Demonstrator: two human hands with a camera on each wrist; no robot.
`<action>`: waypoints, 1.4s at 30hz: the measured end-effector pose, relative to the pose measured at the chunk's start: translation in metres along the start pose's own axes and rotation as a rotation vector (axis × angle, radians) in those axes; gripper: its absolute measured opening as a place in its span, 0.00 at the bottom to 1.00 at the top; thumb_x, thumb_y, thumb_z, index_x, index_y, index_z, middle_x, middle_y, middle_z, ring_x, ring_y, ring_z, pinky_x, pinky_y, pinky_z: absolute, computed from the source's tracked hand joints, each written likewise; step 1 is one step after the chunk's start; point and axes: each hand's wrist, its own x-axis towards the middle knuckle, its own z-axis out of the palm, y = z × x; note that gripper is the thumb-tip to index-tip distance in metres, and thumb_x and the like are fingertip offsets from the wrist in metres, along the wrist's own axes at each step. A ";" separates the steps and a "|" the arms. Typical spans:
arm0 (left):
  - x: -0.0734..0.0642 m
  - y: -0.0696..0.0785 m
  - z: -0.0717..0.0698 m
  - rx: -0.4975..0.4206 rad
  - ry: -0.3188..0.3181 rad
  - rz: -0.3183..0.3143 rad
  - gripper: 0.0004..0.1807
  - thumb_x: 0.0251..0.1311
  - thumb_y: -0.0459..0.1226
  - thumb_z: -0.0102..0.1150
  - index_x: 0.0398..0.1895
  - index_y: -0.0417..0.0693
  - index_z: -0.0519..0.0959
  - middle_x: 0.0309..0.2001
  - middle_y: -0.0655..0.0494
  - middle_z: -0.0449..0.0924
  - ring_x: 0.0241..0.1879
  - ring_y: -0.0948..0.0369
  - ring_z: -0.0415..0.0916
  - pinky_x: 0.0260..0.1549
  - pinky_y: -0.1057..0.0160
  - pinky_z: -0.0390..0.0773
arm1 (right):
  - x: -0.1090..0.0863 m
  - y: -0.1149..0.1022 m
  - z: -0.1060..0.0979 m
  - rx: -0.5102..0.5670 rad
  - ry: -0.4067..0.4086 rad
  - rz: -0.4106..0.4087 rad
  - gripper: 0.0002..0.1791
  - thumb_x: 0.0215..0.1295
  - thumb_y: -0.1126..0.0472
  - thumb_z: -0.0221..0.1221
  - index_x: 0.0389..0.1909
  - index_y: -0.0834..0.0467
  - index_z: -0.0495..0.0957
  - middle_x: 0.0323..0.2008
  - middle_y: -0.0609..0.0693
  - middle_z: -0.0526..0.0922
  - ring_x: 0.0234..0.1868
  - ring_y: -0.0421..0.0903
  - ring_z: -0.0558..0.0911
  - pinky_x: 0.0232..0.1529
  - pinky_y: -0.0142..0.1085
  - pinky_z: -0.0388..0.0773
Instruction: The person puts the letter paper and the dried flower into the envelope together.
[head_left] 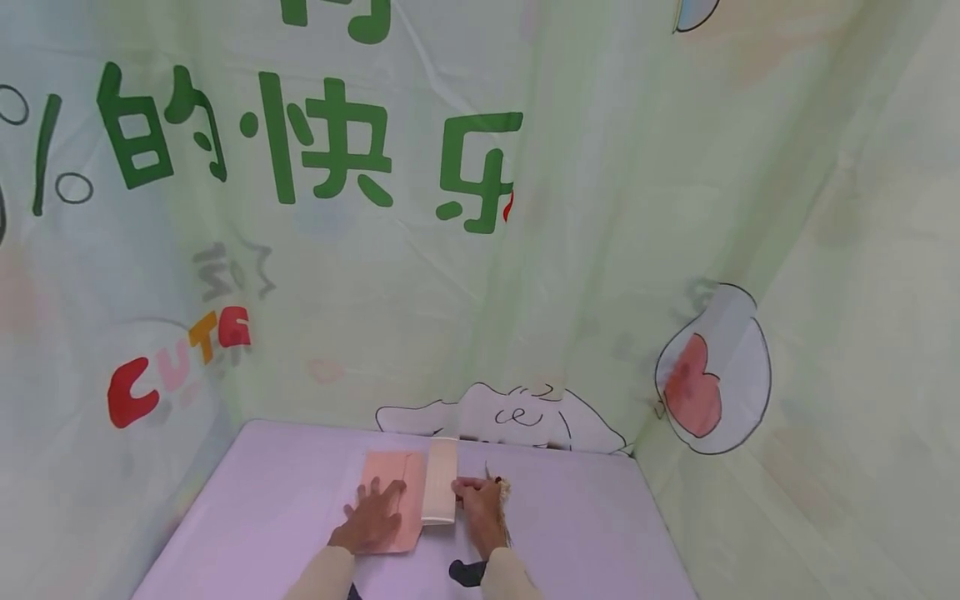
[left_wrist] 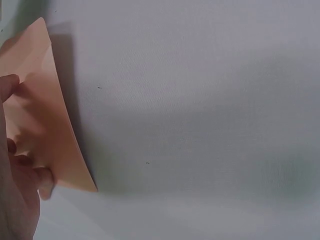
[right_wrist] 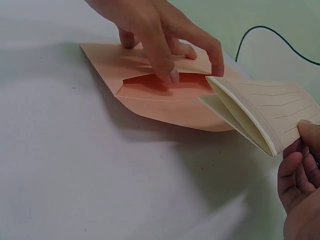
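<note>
A pink paper envelope (head_left: 386,465) lies on the table with its flap unfolded and its mouth gaping in the right wrist view. My left hand (head_left: 372,518) rests spread on the envelope. The thumb and a finger of that hand reach the edge of the mouth (right_wrist: 190,80). Between thumb and fingers, my right hand (head_left: 482,510) pinches a folded sheet of cream lined paper (right_wrist: 280,105). The folded paper is held raised and tilted, its near corner overlapping the envelope's mouth in the right wrist view. In the left wrist view, the envelope's side edge (left_wrist: 67,150) lifts slightly.
A small bundle of dried flowers (head_left: 505,490) lies just right of my right hand, partly hidden by it. Near the right wrist is a dark object (head_left: 467,573). The lilac tabletop (head_left: 585,517) is enclosed by printed fabric curtains (head_left: 420,292) at the back and sides.
</note>
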 end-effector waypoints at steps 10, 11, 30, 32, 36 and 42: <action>0.003 0.006 0.006 0.023 0.037 0.023 0.30 0.64 0.36 0.66 0.70 0.56 0.74 0.74 0.26 0.66 0.68 0.26 0.66 0.55 0.11 0.63 | -0.011 0.015 0.020 0.046 -0.037 0.052 0.05 0.66 0.72 0.68 0.40 0.70 0.89 0.32 0.57 0.90 0.27 0.42 0.81 0.30 0.33 0.79; 0.002 0.007 0.006 0.021 0.032 0.023 0.29 0.65 0.36 0.66 0.70 0.56 0.74 0.74 0.27 0.66 0.67 0.27 0.66 0.54 0.11 0.63 | -0.012 0.016 0.021 0.040 -0.034 0.063 0.05 0.66 0.73 0.68 0.40 0.70 0.89 0.32 0.57 0.90 0.27 0.42 0.81 0.29 0.33 0.79; 0.006 0.002 0.005 0.050 0.018 0.016 0.28 0.68 0.38 0.65 0.71 0.59 0.73 0.77 0.27 0.63 0.72 0.27 0.64 0.57 0.10 0.63 | -0.015 0.028 0.040 -0.040 0.060 0.061 0.02 0.56 0.74 0.70 0.29 0.67 0.87 0.24 0.55 0.88 0.22 0.43 0.81 0.24 0.32 0.77; 0.007 0.000 0.005 0.037 0.015 0.013 0.28 0.69 0.38 0.64 0.71 0.59 0.73 0.78 0.26 0.62 0.74 0.25 0.62 0.59 0.09 0.59 | -0.013 0.029 0.043 -0.060 0.064 0.050 0.02 0.56 0.74 0.70 0.28 0.66 0.87 0.24 0.55 0.88 0.22 0.43 0.82 0.24 0.32 0.77; 0.007 -0.003 0.006 0.014 0.007 0.009 0.29 0.71 0.37 0.62 0.74 0.58 0.71 0.80 0.23 0.59 0.76 0.20 0.57 0.62 0.07 0.54 | -0.012 0.032 0.047 -0.098 0.079 0.017 0.03 0.54 0.75 0.71 0.27 0.66 0.87 0.23 0.55 0.88 0.20 0.43 0.82 0.23 0.33 0.77; 0.007 -0.002 0.000 0.018 -0.012 -0.011 0.30 0.70 0.37 0.64 0.74 0.56 0.71 0.80 0.23 0.59 0.77 0.20 0.56 0.63 0.07 0.53 | -0.017 0.024 0.050 -0.154 0.090 -0.017 0.04 0.53 0.75 0.73 0.26 0.66 0.88 0.21 0.55 0.88 0.18 0.43 0.82 0.22 0.32 0.77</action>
